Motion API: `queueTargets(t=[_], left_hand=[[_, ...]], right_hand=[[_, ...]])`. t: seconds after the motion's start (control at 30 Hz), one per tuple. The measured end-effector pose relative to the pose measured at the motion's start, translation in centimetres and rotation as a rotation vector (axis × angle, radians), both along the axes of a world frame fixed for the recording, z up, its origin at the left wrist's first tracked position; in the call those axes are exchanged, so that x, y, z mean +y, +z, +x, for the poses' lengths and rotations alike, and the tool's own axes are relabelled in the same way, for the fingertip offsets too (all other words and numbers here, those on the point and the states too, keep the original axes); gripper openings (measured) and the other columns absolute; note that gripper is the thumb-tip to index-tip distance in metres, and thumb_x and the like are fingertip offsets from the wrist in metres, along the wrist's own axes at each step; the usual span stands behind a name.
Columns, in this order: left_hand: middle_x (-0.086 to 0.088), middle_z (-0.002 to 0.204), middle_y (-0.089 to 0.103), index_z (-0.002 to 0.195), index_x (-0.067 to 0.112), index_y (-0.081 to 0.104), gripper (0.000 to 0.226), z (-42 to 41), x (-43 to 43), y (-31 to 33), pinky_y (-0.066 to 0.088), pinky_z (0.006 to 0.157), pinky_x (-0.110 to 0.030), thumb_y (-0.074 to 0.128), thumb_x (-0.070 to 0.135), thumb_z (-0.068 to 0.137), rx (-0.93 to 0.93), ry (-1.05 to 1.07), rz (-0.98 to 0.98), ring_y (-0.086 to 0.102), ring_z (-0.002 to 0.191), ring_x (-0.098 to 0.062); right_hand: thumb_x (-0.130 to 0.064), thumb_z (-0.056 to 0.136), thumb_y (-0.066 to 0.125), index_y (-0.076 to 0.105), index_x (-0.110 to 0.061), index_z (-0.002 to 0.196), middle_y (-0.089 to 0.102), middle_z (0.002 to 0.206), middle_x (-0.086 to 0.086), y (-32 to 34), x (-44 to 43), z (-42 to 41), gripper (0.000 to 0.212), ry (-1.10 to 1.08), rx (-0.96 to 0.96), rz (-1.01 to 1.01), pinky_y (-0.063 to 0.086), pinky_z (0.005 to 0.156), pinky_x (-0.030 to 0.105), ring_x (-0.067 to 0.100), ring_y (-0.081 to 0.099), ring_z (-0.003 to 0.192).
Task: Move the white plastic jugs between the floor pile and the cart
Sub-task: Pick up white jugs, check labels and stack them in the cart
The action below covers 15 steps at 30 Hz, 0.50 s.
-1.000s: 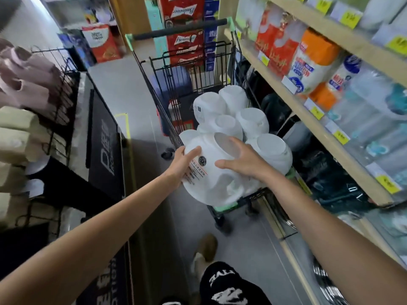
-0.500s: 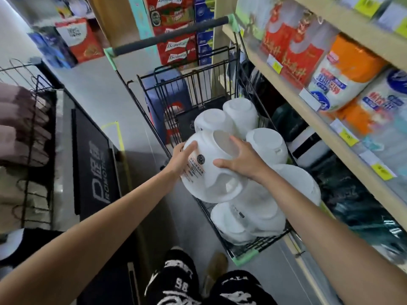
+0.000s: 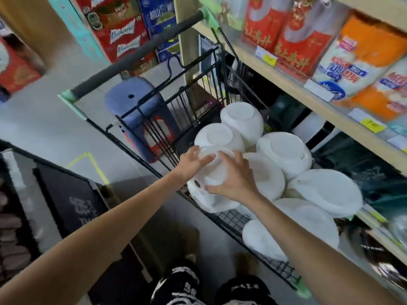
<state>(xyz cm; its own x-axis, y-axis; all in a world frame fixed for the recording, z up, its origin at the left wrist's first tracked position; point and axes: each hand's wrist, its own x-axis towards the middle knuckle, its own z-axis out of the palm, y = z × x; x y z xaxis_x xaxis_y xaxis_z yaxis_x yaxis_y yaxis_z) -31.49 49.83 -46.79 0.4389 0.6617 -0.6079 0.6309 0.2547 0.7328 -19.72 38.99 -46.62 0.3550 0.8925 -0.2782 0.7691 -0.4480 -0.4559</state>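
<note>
White plastic jug (image 3: 212, 183) sat at the cart's (image 3: 154, 170) 9 o'clock edge, both spread hands, left (image 3: 192, 162) and right (image 3: 233, 179), cupping it; probably light, smooth, slippery; grip its sides.

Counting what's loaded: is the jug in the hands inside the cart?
Inside: the held jug sits within the cart basket, against other jugs.

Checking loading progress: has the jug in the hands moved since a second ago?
Yes. The held jug has gone down into the cart, now among the other jugs.
</note>
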Motion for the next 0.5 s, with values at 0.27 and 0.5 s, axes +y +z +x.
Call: queueTargets(t=[0.27,0.5], left_hand=[[-0.005,0.147,0.02,0.147,0.026,0.026,0.077,-2.0,4.9,-5.2,0.038,0.101,-0.033,0.069,0.041,0.084,0.059,-0.084,-0.052,0.031,0.135,-0.025],[-0.005,0.15,0.018,0.146,0.032,0.024,0.08,-3.0,7.7,-7.7,0.041,0.106,-0.042,0.071,0.033,0.082,0.107,-0.121,-0.129,0.034,0.133,-0.027]], right_hand=[[-0.062,0.06,0.075,0.028,-0.031,0.143,0.021,0.144,0.006,-4.7,4.2,-3.3,0.1,-0.035,-0.078,-0.059,0.041,0.096,0.045,0.033,0.035,0.123],[-0.061,0.059,0.077,0.027,-0.026,0.144,0.018,0.149,0.011,-8.4,6.8,-5.0,0.105,-0.012,-0.108,-0.09,0.036,0.102,0.048,0.035,0.032,0.128]])
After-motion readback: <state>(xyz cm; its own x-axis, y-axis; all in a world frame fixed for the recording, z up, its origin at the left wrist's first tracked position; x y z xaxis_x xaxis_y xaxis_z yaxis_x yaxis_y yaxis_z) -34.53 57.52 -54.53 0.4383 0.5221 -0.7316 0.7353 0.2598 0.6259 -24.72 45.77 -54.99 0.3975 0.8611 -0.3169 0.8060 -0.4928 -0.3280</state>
